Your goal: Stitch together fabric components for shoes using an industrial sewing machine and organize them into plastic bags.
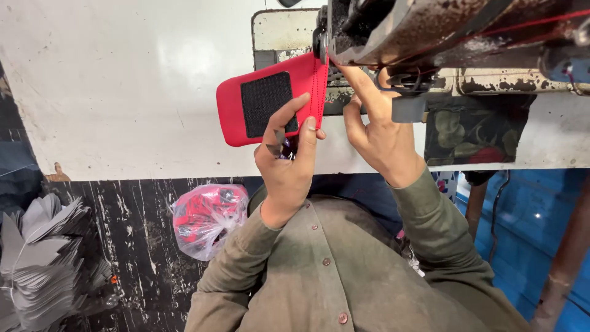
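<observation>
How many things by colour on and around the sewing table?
Red: 2 – red fabric piece under the left hand, red thread on the sewing machine by the right hand
Black: 1 – black fastener patch
Grey: 1 – stack of grey cut pieces
Clear: 1 – plastic bag of red items
Total: 5
</observation>
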